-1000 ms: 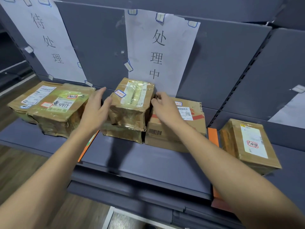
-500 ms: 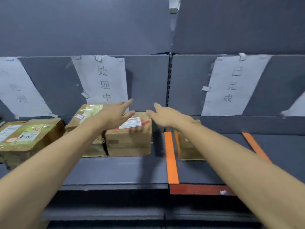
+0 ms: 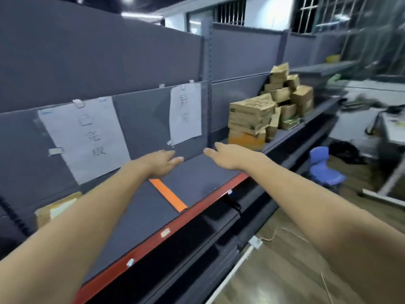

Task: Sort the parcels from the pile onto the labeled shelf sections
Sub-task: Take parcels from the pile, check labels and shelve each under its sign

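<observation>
Parcels (image 3: 268, 110) heaped on the shelf (image 3: 197, 172), seemingly a dozen, blurred

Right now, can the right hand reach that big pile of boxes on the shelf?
Probably not quite. The right hand is stretched out, open and empty, but is short of the pile of boxes. Nothing on the shelf blocks the way.

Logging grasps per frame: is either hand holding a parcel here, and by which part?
Nothing is held. The left hand and right hand are both open and empty above the shelf.
</observation>
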The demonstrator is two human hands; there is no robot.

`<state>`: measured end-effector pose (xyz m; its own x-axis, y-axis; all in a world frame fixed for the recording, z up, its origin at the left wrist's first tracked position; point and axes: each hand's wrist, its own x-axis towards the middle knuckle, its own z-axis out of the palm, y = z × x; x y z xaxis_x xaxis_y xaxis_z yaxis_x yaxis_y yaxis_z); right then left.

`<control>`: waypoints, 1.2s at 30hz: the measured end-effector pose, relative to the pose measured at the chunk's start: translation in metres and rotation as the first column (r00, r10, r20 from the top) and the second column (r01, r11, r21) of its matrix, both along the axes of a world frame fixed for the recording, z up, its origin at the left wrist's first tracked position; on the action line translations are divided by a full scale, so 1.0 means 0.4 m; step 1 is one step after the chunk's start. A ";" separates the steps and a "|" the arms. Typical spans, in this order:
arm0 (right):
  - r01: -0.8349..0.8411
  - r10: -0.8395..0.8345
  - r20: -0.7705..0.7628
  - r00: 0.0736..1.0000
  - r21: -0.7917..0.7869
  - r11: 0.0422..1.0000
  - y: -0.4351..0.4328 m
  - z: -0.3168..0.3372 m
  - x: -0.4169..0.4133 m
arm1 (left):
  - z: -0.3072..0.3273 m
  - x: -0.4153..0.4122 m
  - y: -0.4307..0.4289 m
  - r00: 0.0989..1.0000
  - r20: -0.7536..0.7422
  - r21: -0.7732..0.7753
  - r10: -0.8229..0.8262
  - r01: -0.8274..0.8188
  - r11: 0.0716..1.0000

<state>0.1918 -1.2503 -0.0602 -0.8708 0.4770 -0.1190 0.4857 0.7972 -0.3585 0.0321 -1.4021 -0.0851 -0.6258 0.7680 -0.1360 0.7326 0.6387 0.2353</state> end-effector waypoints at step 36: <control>0.233 -0.237 -0.019 0.971 -0.118 0.965 1.676 -0.142 0.002 | -0.057 -0.036 1.754 0.967 0.039 0.297 -0.253 0.230 0.927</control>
